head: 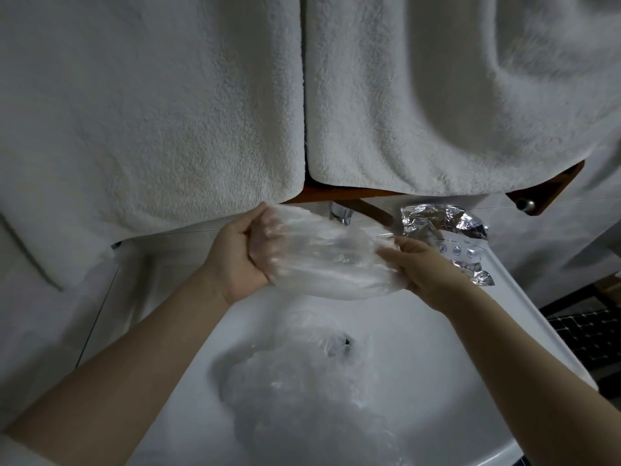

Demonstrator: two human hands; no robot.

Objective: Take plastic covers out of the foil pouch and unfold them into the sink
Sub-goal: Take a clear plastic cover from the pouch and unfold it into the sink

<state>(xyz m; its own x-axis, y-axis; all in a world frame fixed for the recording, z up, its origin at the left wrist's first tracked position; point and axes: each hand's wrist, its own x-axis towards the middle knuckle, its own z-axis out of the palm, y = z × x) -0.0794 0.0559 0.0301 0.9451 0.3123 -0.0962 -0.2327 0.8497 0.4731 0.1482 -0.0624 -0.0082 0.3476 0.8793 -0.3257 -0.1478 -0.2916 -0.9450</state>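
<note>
While the white sink fills the lower half of the shot, two white towels hang right above it off a brown wooden rail, with the tap peeking out underneath. Crinkled foil pouch sits on the sink's back right rim. A few clear covers already lie bunched in the basin. Both arms reach in over it: left hand and right hand each have fingers curled into one end of a plastic cover, stretching it out between them.
</note>
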